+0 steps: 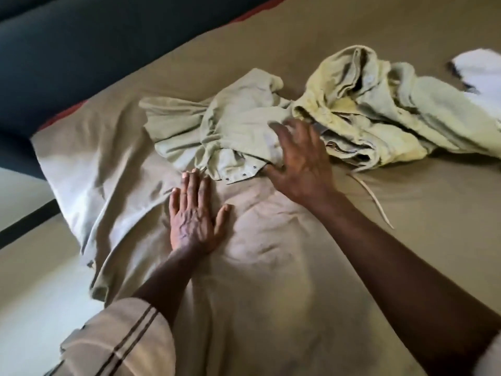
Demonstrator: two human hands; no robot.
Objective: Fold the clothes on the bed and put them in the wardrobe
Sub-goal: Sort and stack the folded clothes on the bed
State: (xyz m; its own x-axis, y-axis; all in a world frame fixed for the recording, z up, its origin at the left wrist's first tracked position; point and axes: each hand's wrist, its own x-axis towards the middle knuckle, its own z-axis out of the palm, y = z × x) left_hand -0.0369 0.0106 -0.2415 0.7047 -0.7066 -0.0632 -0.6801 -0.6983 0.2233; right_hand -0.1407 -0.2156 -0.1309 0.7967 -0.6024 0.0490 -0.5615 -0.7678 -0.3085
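Left hand (193, 215) flat on beige garment (271, 280), right hand (301, 164) spread on crumpled green garment (230, 131), tan bed (433, 240)

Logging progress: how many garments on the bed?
4: flat beige garment under left hand; crumpled pale-green garment at right hand; yellow-green heap beside it; white piece far right. More may be hidden.

- A dark blue-grey surface (67, 50) fills the upper left of the frame.
- A thin red strip (63, 115) runs along its lower edge.
- Pale floor (19, 185) shows at the left edge, crossed by a dark band (27, 219).
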